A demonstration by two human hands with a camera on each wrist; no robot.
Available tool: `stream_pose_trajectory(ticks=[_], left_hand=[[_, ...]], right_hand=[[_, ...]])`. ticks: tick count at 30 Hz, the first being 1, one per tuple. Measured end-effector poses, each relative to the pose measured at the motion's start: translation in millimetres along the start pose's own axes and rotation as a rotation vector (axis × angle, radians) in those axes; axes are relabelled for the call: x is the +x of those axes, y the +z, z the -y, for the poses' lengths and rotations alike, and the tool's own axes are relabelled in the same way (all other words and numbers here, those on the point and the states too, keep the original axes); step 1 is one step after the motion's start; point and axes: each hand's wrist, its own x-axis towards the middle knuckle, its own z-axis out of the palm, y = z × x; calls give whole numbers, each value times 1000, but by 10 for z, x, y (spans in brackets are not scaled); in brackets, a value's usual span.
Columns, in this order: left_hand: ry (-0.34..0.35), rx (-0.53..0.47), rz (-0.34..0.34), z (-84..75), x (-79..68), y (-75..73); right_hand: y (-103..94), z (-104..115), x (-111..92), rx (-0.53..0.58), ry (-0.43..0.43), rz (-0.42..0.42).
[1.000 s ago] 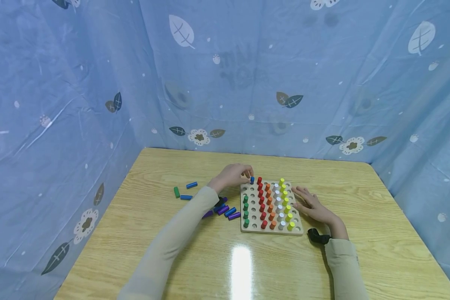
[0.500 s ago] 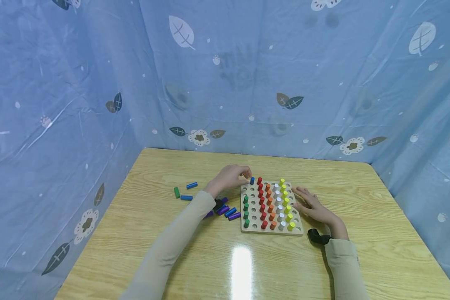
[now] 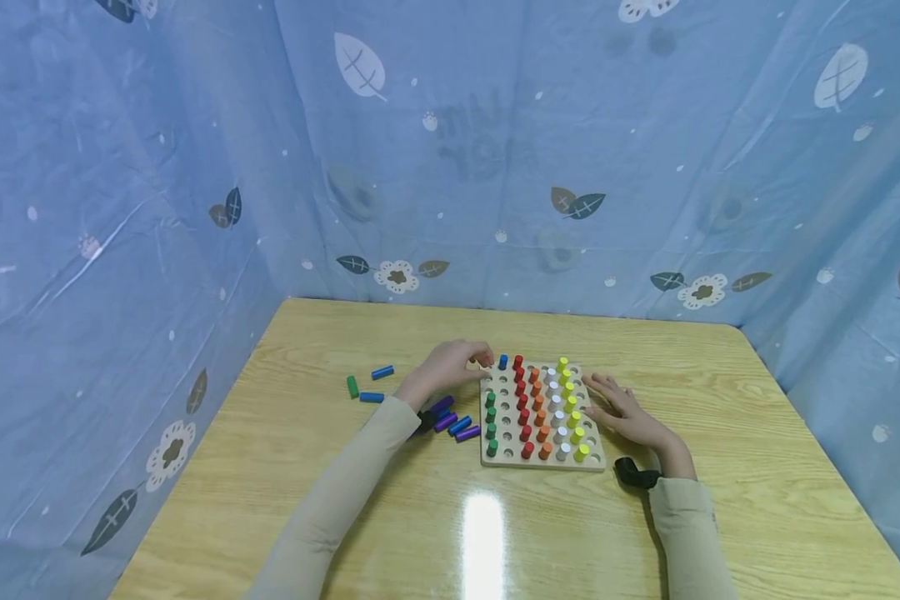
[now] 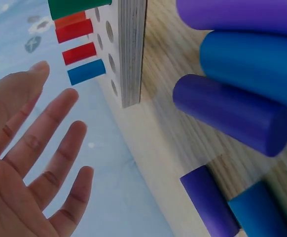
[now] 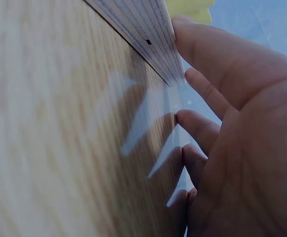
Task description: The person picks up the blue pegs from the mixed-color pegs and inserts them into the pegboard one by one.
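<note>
A wooden pegboard [image 3: 543,462] holds upright pegs in rows: green, red, orange, white and yellow. One blue peg [image 3: 503,362] stands in the far end of the second column from the left. My left hand [image 3: 450,367] hovers by the board's far left corner, fingers spread and nothing between them; in the left wrist view the same hand [image 4: 40,148] shows its palm, thumb apart from the fingers. At the board's right edge lies my right hand [image 3: 626,412]. In the right wrist view its thumb [image 5: 217,49] is at the board's side, other fingertips on the tabletop.
Loose purple [image 3: 468,433] and blue [image 3: 460,426] pegs lie in a cluster left of the board, partly under the left wrist. Farther left are a green peg [image 3: 353,386] and two blue pegs [image 3: 382,372]. A blue patterned curtain [image 3: 450,167] rises behind the table.
My left hand has let go of the blue peg, which stays upright in the board, and has drawn back to the left. The right hand has stayed in place.
</note>
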Motion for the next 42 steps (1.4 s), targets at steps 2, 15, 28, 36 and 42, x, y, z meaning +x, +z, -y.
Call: stream_pose_trajectory(ticks=[2, 15, 28, 36, 42], left_hand=[[4, 1, -4, 12, -40, 17], [33, 1, 25, 16, -272, 112], [72, -19, 8, 6, -352, 105], [67, -25, 17, -2, -424, 98], [105, 0, 10, -17, -447, 102]], right_hand=[[6, -8, 3, -6, 1, 1], [78, -36, -34, 11, 3, -1], [6, -22, -50, 21, -18, -10], [4, -23, -28, 20, -22, -22], [5, -19, -11, 18, -25, -19]])
